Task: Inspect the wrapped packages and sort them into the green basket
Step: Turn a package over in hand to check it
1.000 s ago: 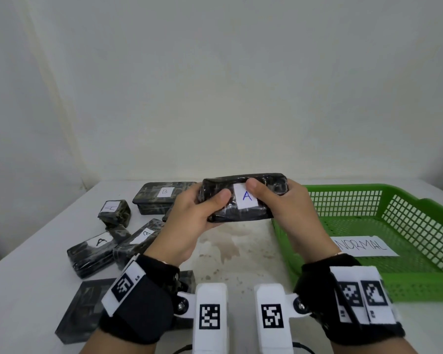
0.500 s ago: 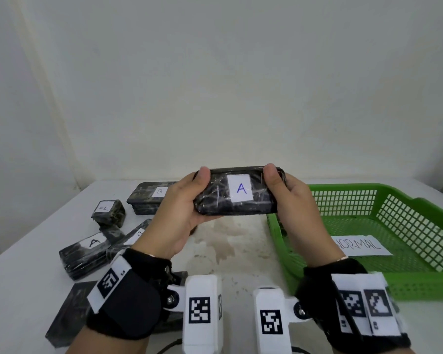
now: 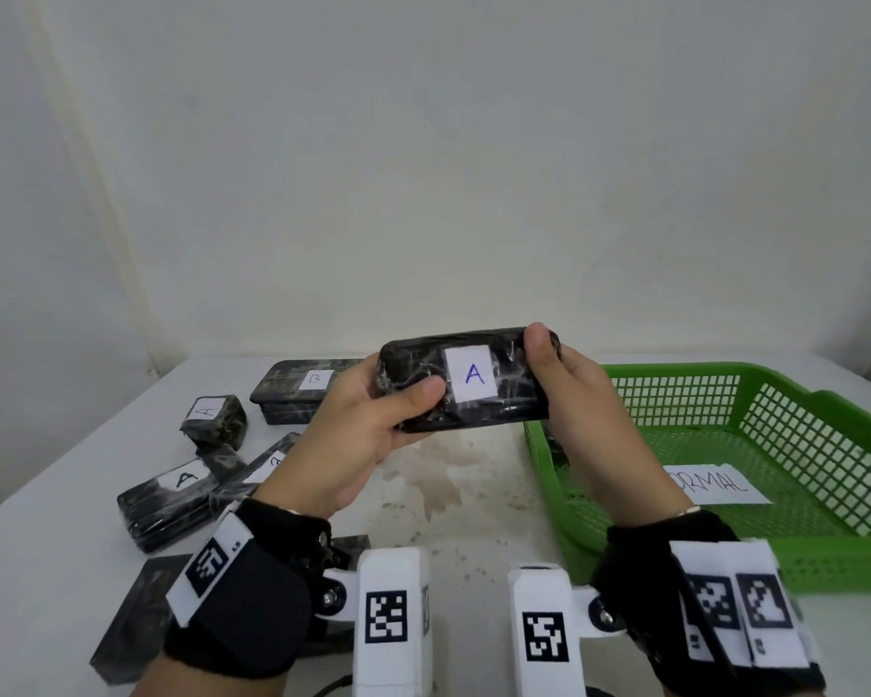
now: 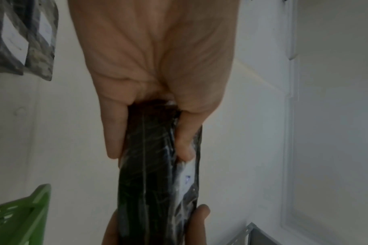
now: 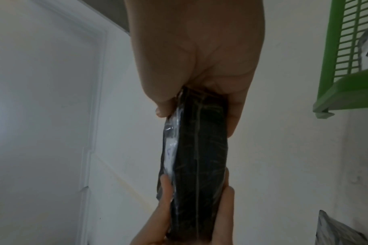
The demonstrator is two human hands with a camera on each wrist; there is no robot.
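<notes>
A black wrapped package [image 3: 466, 380] with a white label marked A is held up above the table, its label facing me. My left hand [image 3: 373, 425] grips its left end, thumb on the front. My right hand [image 3: 569, 389] grips its right end, thumb over the top edge. In the wrist views the package [image 4: 158, 174] [image 5: 198, 157] shows edge-on between thumb and fingers of both hands. The green basket [image 3: 795, 445] stands at the right with a paper label reading NORMAL [image 3: 715, 482] on its floor.
Several more wrapped packages lie on the white table at the left: one marked B [image 3: 298, 394], a small one marked A [image 3: 214, 420], a long one marked A [image 3: 172, 500] and a flat one [image 3: 137, 621] near the front edge. A wall stands behind the table.
Both hands have raised the package and turned its A label toward me; the left thumb has shifted back onto the front face.
</notes>
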